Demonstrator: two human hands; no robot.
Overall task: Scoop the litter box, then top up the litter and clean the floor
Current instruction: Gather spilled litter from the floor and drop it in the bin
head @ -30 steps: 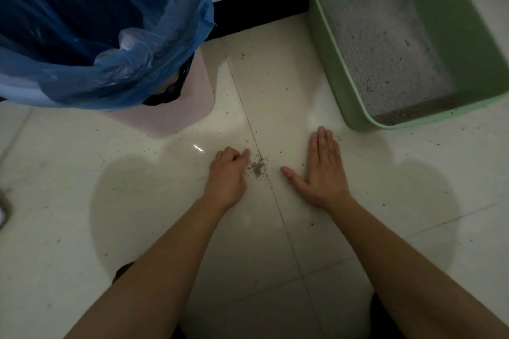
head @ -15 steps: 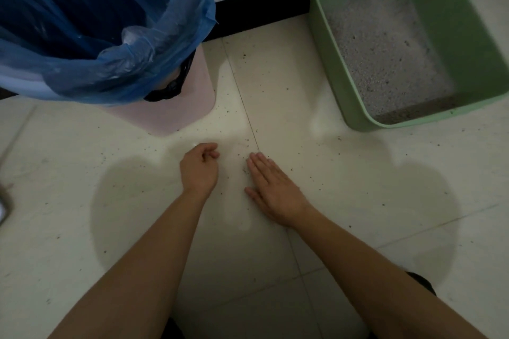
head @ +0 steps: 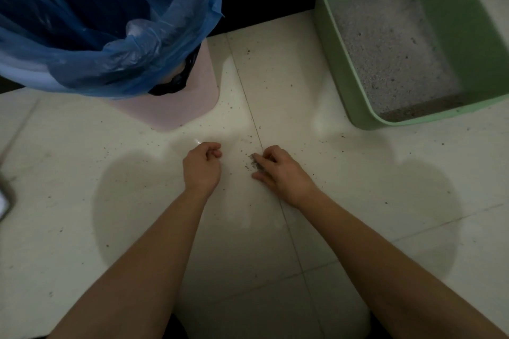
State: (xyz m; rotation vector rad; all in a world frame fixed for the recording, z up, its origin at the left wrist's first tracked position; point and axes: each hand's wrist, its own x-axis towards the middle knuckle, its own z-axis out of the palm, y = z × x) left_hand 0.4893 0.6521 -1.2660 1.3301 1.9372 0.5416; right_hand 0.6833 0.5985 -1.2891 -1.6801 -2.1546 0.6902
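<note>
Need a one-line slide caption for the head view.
Right hand pinches spilled litter off the floor beside the curled left hand.

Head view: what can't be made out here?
Left hand: curled fingers hide whether it holds anything.
Right hand at the spilled litter: pinching or only raking, too small to tell.
Blue bin bag: inside too dark to see contents.
Grey object: cut off by the left edge, unidentifiable.
Litter box: far side cut off by the top and right edges.
</note>
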